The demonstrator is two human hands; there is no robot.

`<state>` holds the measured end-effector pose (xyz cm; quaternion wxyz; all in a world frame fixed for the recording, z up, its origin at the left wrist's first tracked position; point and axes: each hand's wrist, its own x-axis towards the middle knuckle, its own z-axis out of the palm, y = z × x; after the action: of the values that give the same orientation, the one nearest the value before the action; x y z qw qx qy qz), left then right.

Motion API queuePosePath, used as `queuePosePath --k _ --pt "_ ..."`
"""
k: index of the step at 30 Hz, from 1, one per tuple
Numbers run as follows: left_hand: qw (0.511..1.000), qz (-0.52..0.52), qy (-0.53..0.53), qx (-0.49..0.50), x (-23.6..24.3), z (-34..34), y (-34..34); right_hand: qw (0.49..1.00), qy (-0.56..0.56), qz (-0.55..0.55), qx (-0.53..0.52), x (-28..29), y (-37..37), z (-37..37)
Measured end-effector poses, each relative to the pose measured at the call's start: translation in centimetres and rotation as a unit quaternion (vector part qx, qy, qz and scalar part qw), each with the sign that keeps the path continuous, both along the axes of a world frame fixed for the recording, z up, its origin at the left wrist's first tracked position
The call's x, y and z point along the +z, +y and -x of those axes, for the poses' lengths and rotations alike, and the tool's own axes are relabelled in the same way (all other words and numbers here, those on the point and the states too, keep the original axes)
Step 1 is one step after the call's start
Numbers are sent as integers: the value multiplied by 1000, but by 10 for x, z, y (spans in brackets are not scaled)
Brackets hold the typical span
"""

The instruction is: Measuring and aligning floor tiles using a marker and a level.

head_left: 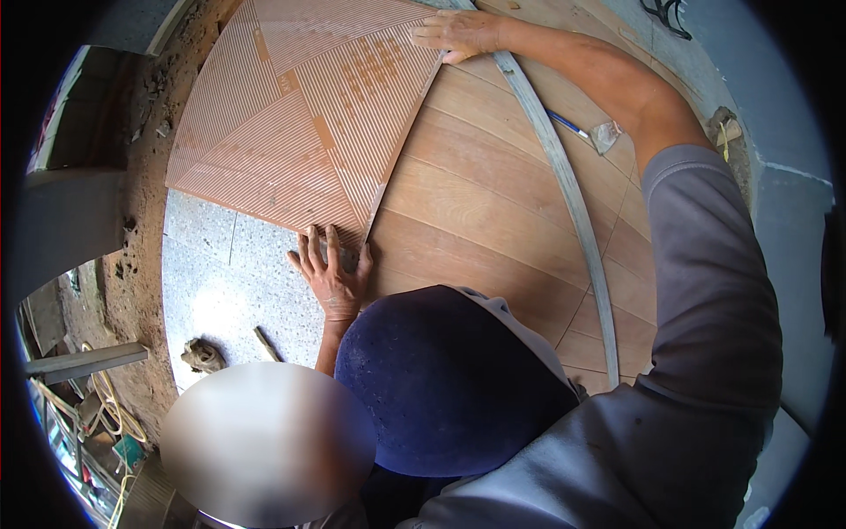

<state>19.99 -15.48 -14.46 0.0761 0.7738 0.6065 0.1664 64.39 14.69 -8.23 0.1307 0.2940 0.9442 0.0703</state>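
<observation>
Floor (pixel 229 273) of speckled grey terrazzo, part covered with wood-look tiles (pixel 493 203); dirt strip along left edge. Large tile (pixel 300 115), ribbed terracotta back up, lies at end of laid wood-look rows, overlapping bare terrazzo. Left hand (pixel 333 269) flat, fingers spread, pressing tile's near corner. Right hand (pixel 460 33) open, palm down on tile's far right edge. Long metal straightedge (pixel 568 189) lies across laid tiles, right of tile. Trowel (pixel 592 134) beyond straightedge. Rag (pixel 204 355) on terrazzo, near edge.

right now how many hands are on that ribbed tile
2: the left hand lies flat on the ribbed tile at its near corner, the right hand presses its far edge.
</observation>
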Motion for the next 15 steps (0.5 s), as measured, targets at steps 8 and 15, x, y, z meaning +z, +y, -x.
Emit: queuePosePath --k 8,15 --pt "1000 10 -6 -7 0 -1 -1 998 46 50 15 -1 10 -12" --pt "1000 9 -9 -10 0 -4 -1 997 52 52 -21 0 4 -19"
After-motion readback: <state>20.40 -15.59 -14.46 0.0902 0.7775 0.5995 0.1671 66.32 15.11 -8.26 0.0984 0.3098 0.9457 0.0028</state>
